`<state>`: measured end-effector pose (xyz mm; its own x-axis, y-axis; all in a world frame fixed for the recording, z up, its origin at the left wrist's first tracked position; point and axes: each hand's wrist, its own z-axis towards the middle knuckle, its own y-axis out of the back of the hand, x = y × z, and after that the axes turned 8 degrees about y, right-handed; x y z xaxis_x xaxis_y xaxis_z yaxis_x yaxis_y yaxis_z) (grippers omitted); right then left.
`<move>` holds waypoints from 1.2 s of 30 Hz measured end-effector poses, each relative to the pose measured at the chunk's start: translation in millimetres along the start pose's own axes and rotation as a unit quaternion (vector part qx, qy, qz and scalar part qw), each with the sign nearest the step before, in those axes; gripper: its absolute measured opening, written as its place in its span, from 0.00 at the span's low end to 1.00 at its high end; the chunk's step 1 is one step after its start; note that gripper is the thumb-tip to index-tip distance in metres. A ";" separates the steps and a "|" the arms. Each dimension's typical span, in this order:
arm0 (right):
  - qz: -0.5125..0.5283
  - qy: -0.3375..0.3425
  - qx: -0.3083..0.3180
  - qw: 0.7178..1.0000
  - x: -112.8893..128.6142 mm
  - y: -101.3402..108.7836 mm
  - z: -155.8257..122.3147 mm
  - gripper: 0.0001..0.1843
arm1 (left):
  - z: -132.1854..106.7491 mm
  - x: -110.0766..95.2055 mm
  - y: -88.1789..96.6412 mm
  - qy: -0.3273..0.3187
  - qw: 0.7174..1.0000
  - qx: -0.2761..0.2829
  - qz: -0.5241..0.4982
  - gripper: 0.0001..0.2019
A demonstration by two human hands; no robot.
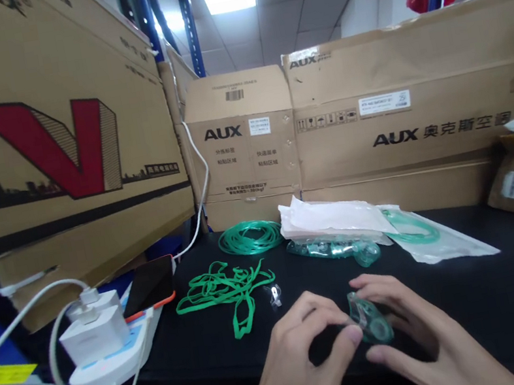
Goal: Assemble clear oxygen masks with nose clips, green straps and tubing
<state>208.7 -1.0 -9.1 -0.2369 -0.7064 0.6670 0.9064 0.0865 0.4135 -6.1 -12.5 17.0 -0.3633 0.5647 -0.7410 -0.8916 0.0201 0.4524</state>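
Note:
A small clear green plastic mask (372, 321) with a round port is between my two hands near the front of the black table. My left hand (309, 349) pinches its left edge between thumb and fingers. On the other side, my right hand (423, 329) curves around the mask with thumb and fingers apart; any contact on its far side is hidden. Further back lie more clear green masks (329, 250), partly under white paper packets (335, 217). Loose green elastic straps (224, 290) and a small clear piece with a metal bit (275, 294) rest left of my hands.
Coiled green tubing (250, 238) lies behind the straps. A pouch with green tubing (449, 238) is at right. A power strip (116, 353) with white chargers and cables, plus a dark phone (150, 284), occupies the left. Large cardboard boxes (248, 174) stand behind.

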 end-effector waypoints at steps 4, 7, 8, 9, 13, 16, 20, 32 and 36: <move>-0.212 0.121 0.001 0.970 -9.2 8.2 2.5 0.18 | 0.5 1.4 5.3 0.021 0.998 0.021 0.059 0.07; -0.303 0.164 0.000 0.939 -18.3 10.7 1.7 0.21 | 1.6 1.7 17.7 0.028 0.994 0.012 0.107 0.09; -0.322 0.171 0.004 0.931 -21.1 10.5 0.7 0.22 | 2.3 2.0 24.4 0.027 0.991 0.001 0.128 0.09; -0.335 0.172 0.009 0.926 -23.3 9.9 -0.4 0.22 | 3.1 2.7 32.5 0.027 0.988 -0.009 0.153 0.09; -0.343 0.156 0.019 0.926 -24.4 6.5 -3.0 0.22 | 7.0 11.9 75.8 0.041 0.959 -0.048 0.275 0.10; -0.332 0.152 0.010 0.931 -21.5 5.5 -1.9 0.20 | 8.8 25.2 107.4 0.091 0.925 -0.068 0.363 0.12; -0.324 0.143 0.010 0.935 -20.9 5.5 -1.1 0.20 | 8.9 45.5 130.8 0.132 0.894 -0.067 0.423 0.11; -0.314 0.121 0.022 0.941 -21.9 4.0 -1.6 0.20 | 47.1 25.2 149.5 0.148 0.910 -0.159 0.354 0.17; -0.316 0.120 0.030 0.941 -22.0 4.1 -1.3 0.20 | 70.0 13.6 152.3 0.150 0.921 -0.209 0.293 0.17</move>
<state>218.1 14.0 -22.9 -0.6296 -0.7675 0.1208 0.5881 -0.3691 0.7196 -127.9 56.0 110.5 -0.8181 0.1226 -0.5618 -0.5214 -0.5700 0.6350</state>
